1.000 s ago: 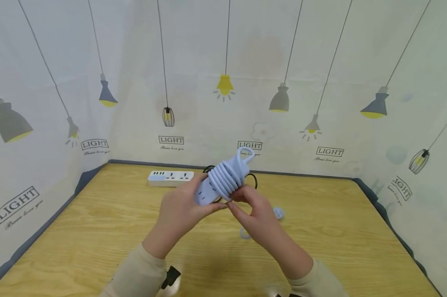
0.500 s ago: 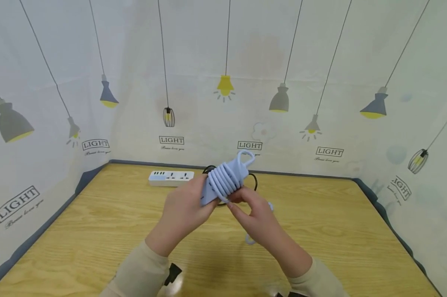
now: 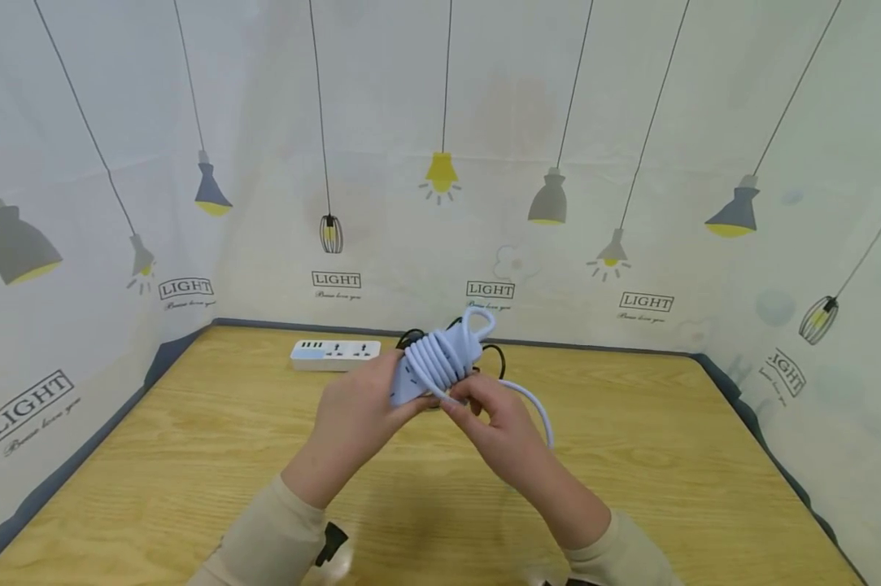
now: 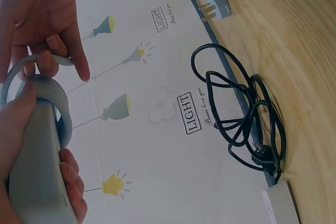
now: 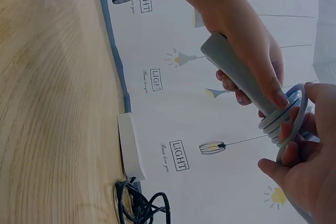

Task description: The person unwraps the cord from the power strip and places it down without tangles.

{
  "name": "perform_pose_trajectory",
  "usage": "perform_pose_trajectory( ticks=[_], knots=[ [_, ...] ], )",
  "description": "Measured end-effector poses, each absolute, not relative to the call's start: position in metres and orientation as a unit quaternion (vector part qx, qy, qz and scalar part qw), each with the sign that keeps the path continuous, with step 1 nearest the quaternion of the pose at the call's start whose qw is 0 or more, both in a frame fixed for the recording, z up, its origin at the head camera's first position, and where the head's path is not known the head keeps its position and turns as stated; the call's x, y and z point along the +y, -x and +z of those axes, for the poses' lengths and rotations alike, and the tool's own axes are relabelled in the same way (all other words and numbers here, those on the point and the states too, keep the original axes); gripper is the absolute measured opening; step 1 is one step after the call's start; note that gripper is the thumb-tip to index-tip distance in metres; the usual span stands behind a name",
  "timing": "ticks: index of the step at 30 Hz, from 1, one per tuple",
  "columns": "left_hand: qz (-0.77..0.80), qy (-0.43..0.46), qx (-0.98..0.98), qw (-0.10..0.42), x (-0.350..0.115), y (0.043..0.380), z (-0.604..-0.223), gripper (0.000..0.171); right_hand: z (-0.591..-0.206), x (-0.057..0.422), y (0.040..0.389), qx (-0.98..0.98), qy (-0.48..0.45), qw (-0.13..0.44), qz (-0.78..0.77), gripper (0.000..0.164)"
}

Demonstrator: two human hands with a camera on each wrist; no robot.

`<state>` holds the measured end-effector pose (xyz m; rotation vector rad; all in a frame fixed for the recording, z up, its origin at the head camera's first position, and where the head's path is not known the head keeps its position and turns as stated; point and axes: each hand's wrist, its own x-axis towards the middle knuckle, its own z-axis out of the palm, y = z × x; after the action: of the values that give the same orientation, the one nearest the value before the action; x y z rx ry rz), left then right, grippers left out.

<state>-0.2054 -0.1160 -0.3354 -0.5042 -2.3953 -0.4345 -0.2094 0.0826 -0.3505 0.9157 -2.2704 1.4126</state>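
Two hands (image 3: 355,403) (image 3: 502,419) with strip (image 3: 407,384), between table edges (image 3: 138,426)

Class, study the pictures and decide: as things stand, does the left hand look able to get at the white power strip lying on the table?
Probably not without letting go first: the left hand is holding the cord-wrapped power strip, though nothing visible blocks its way to the white power strip.

A wood-grain table (image 3: 191,456) extends below my fingers (image 3: 487,389). On its surface, a white power strip (image 3: 335,355) lies beyond my fingers, to their left. A loosely coiled black cable (image 4: 265,157) lies beside the strip, directly beyond my fingers.
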Motion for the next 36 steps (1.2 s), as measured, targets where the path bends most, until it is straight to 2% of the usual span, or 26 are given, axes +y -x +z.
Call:
perform_pose_trajectory(
  ticks=[9,19,23,29,36],
  knots=[
    [-0.126,0.203,-0.913,0.332,-0.119,0.202,-0.337,0.058,-0.347,0.083,0.206,-0.788,-0.301,0.144,0.518,0.015],
    [-0.079,0.208,-0.932,0.288,-0.127,0.197,-0.344,0.054,-0.346,0.089,0.206,-0.787,-0.336,0.224,0.466,0.022],
    [-0.065,0.215,-0.937,0.267,-0.130,0.194,-0.348,0.054,-0.347,0.091,0.208,-0.783,-0.348,0.239,0.458,0.023],
    [-0.052,0.223,-0.944,0.238,-0.132,0.189,-0.352,0.057,-0.346,0.094,0.212,-0.797,-0.312,0.225,0.467,0.021],
    [-0.031,0.258,-0.927,0.271,-0.134,0.184,-0.355,0.059,-0.341,0.097,0.216,-0.811,-0.257,0.193,0.489,0.018]
  ],
)
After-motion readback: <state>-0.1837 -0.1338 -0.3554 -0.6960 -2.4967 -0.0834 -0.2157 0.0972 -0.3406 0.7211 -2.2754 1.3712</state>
